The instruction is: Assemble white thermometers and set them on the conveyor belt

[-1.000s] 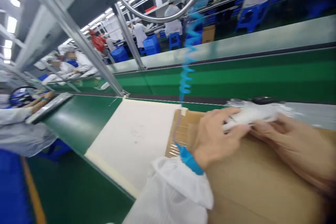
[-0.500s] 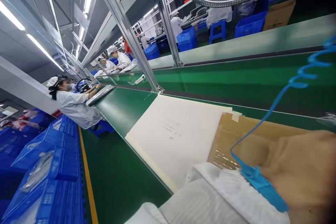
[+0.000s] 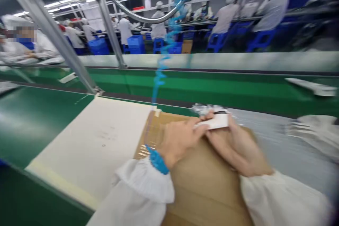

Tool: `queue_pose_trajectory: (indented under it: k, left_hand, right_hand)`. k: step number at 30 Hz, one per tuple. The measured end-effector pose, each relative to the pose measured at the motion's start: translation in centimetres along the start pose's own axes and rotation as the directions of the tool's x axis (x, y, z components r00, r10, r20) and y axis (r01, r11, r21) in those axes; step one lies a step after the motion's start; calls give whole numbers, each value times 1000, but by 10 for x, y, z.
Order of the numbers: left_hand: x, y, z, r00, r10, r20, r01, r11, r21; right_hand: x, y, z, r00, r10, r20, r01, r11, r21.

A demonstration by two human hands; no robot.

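Note:
Both of my hands meet over the brown cardboard (image 3: 206,187), around a small white flat piece (image 3: 218,122) with a dark strip near its far edge. My left hand (image 3: 181,137) comes from the left and grips the piece's left end between thumb and fingers. A blue wrist strap (image 3: 158,160) circles that wrist, and a coiled blue cord (image 3: 162,65) rises beyond it. From the right, my right hand (image 3: 238,144) holds the same piece, its fingers closed around the right end and underside. Motion blur hides the piece's finer details. Crumpled clear plastic (image 3: 203,108) shows just behind the fingers.
A white sheet (image 3: 79,148) with faint writing lies taped left of the cardboard. Clear plastic (image 3: 272,137) and a blurred white bundle (image 3: 317,134) lie to the right. A metal post (image 3: 66,46) stands at the left, a metal hose (image 3: 148,17) hangs overhead. Co-workers sit beyond the green belt (image 3: 212,90).
The view has swung right and levelled. Both hands now show together on the white piece; before, only a blurred arm with the blue strap was visible at lower right.

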State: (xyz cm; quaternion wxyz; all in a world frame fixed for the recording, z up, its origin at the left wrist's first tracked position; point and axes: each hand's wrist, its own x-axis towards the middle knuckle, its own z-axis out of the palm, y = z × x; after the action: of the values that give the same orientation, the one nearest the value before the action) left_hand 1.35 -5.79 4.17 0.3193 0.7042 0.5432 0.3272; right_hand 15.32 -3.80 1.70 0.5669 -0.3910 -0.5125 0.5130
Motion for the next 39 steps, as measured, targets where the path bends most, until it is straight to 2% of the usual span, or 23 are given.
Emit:
queue_pose_trajectory:
  k: [1,3,6,9,12,15,17,19,21,23,25,27,30,32,34,35,37,39]
  left_hand:
    - [1,0,-1,997,20,-79,-16,998,62]
    - [0,-1,-2,977,141,-161,-126,987,103]
    - [-5,-3,3,935,291,-202,-255,949,186]
    - [-6,-4,16,889,387,-244,-309,901,304]
    - [-2,-5,26,847,459,-270,-350,862,367]
    - [2,-6,25,856,450,-253,-354,869,347]
    - [3,-8,17,890,418,-181,-358,887,292]
    - [3,-12,6,933,344,-106,-310,918,246]
    - [4,-16,-3,977,201,-73,-184,963,197]
    - [7,-20,-8,999,33,-35,-30,997,75]
    - [9,-20,-9,994,-96,48,101,988,-117]
    - [10,-19,-9,977,-155,148,194,934,-299]
    - [8,-16,-6,950,-119,287,249,847,-470]
    - [7,-15,-5,940,-86,331,257,816,-518]
    - [7,-15,-4,946,-100,308,263,794,-548]
    - [8,-16,-4,957,-123,261,256,781,-570]
    - [16,-23,-8,977,-198,85,208,767,-607]
    - [31,-32,-20,945,-303,-124,192,820,-539]
  right_hand:
    - [-2,-5,-6,997,74,2,-74,993,88]
    - [-7,-8,-4,973,224,63,-232,923,307]
    - [-15,-5,12,934,332,128,-353,815,460]
    - [-20,-2,20,914,394,101,-385,758,526]
    - [-20,-2,16,915,399,58,-359,741,567]
    - [-17,-3,10,925,368,91,-353,748,562]
    - [-15,-6,7,934,337,117,-344,763,547]
    - [-11,-9,4,942,325,87,-317,771,552]
    - [-7,-12,1,935,356,16,-299,762,574]
    - [-4,-14,0,913,407,-20,-319,746,584]
    - [-2,-12,-1,904,428,-3,-351,746,566]
    - [-2,-9,-1,912,410,7,-349,768,537]
    - [-2,-4,-2,914,405,-22,-345,803,487]
    - [-2,-2,-2,910,414,-22,-359,814,456]
    - [-2,-2,-2,909,416,-14,-366,816,448]
    - [-2,-3,-2,907,421,-26,-365,815,450]
    - [-3,-4,-3,892,447,-68,-371,809,457]
    - [-3,-4,-3,873,476,-106,-379,800,465]
